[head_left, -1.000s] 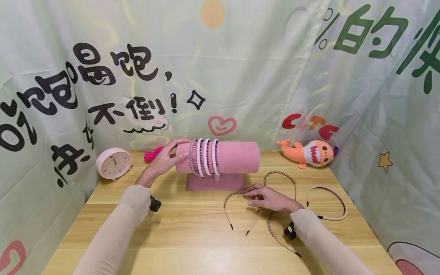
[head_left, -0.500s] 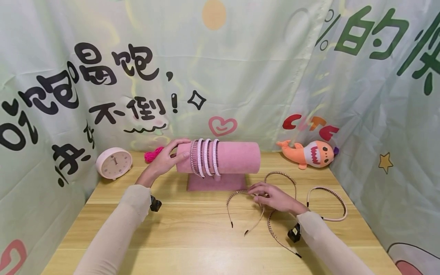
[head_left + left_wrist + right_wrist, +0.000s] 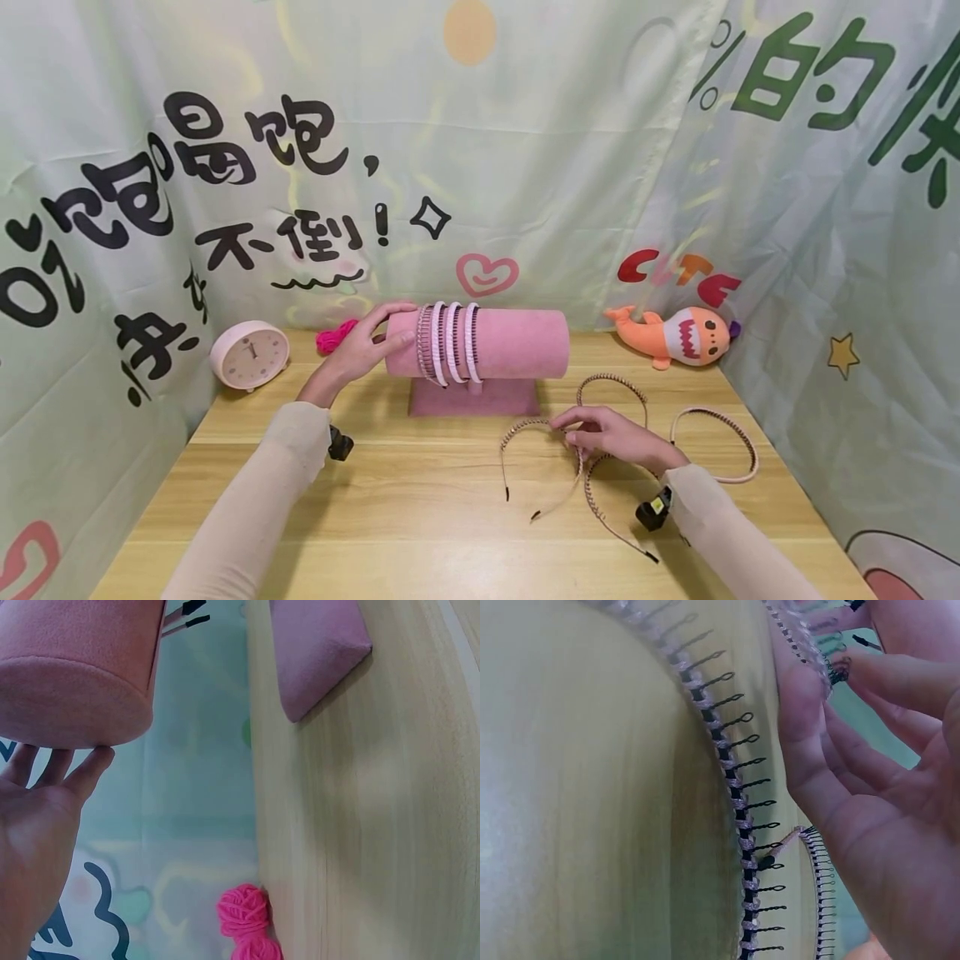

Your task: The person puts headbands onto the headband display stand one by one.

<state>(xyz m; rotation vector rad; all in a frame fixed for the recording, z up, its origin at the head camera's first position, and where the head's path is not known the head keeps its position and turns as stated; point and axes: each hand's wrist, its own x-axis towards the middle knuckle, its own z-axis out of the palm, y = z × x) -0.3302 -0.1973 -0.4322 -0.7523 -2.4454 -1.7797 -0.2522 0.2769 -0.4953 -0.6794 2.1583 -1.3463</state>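
A pink padded headband stand has several headbands looped over its roll, toward the left. My left hand rests on the roll's left end. In the left wrist view its extended fingers touch the rim of that end. My right hand pinches a slim toothed headband in front of the stand, its two tips pointing toward me. Thumb and fingers close on its band in the right wrist view, where another headband with small wire loops lies nearer the camera.
More headbands lie on the wooden table: one behind my right hand, one below it and one at right. At the back are a round clock, pink yarn and an orange plush shark. Cloth walls enclose three sides.
My right hand has shifted a little to the right, and the headband it pinches has moved slightly right with it. The left hand stays on the roll's end.
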